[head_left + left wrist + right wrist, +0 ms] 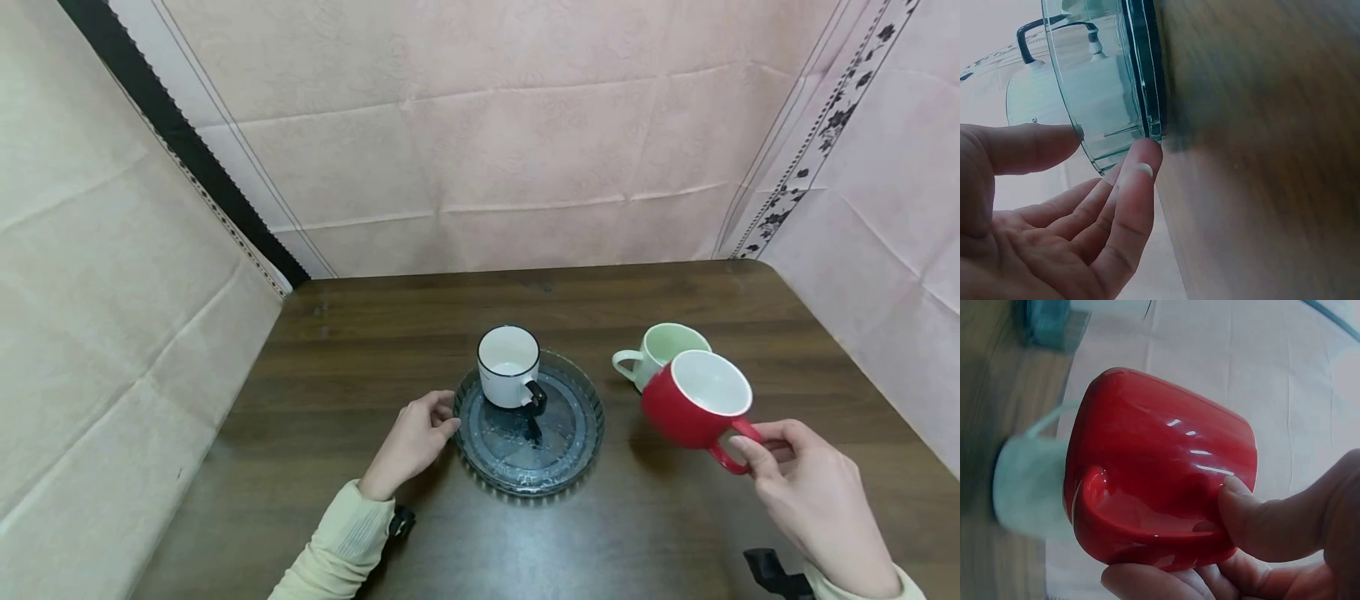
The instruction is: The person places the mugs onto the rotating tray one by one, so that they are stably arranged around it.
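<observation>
The red mug is white inside; the green mug, pale; the white mug, black-rimmed and black-handled.

A screened-off space is shown: the wood-grained table is enclosed on three sides by creased pale cloths, with a floral border printed along one; whether a home lies behind cannot be told.

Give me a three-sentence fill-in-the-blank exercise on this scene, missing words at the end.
The right hand grips the red mug by its ____. The left hand touches the glass dish. The dark-rimmed mug inside is mainly ____. Beyond the red one, the third mug is pale ____.

Missing words: handle; white; green.
</observation>
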`<state>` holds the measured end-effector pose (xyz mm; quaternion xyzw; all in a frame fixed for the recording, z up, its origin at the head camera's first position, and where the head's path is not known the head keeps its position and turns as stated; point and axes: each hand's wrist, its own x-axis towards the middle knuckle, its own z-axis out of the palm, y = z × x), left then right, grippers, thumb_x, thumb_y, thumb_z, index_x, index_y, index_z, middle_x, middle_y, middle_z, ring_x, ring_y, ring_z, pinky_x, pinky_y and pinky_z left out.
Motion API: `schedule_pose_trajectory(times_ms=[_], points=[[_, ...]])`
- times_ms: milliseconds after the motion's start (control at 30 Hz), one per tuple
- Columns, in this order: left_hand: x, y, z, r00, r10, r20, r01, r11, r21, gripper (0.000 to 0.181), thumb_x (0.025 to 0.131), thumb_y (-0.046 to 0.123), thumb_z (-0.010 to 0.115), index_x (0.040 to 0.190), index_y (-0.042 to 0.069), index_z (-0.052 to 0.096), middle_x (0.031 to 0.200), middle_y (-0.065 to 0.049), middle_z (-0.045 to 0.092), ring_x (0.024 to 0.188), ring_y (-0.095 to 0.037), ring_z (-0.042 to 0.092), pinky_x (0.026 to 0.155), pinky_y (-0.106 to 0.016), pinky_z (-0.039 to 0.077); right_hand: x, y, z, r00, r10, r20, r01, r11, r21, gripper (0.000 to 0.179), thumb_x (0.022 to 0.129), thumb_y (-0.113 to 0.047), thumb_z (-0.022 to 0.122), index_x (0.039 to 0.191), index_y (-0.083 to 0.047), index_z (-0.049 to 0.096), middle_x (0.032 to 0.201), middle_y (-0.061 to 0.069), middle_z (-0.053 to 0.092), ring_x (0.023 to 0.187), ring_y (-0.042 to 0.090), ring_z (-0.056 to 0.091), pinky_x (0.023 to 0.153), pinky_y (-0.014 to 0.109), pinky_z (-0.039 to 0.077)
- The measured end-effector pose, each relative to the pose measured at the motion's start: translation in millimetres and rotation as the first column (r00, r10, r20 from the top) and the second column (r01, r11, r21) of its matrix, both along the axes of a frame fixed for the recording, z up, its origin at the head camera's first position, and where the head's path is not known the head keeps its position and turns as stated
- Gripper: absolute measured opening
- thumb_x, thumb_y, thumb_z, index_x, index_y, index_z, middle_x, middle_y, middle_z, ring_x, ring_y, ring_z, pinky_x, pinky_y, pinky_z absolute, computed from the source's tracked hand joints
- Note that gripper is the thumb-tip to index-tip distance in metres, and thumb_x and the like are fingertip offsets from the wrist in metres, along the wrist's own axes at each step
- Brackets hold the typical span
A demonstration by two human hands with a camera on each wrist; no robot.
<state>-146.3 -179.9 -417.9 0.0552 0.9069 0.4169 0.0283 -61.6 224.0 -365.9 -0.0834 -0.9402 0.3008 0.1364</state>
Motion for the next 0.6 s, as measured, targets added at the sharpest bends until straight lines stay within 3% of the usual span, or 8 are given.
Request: schedule_pose_trajectory(times_ms=[233,433,600], points=[[1.0,-0.4,-0.2,1.000,-0.009,0.015,0.009,1.000,-0.012,0.037,0.088,0.007,0.064,0.124,0.000,0.056,0.091,-0.006,0.062,0.073,-0.016,0.054,0.063,-0.030,0.047,-14.3,-30.1,5.6,0.994,0.109,-0.015,-0.109,0.993,-0.047,0.030,0.084,-0.033,0.071,0.097,-0.007,0.063,0.077,0.004,0.066,0.064,0.015,0.056,0.051,0.026,0.042],[1.4,-0.6,-1.9,1.000,-0.002,0.024,0.002,1.000,-0.013,0.037,0.088,0.007,0.065,0.124,0.001,0.056,0.090,-0.005,0.061,0.073,-0.017,0.054,0.064,-0.029,0.047,-31.8,-50.5,4.5,0.979,0.204,-0.017,-0.205,0.974,-0.098,0.025,0.085,-0.024,0.071,0.099,-0.005,0.062,0.078,0.004,0.065,0.066,0.017,0.057,0.052,0.027,0.045],[2.9,0.5,-1.1,1.000,0.002,0.022,-0.001,1.000,-0.017,0.037,0.088,0.007,0.065,0.123,0.001,0.057,0.090,-0.004,0.061,0.073,-0.016,0.054,0.064,-0.030,0.047,-41.6,-60.8,2.6,0.970,0.241,-0.012,-0.241,0.964,-0.109,0.021,0.084,-0.019,0.071,0.097,-0.005,0.062,0.078,0.005,0.065,0.066,0.017,0.057,0.053,0.027,0.046]])
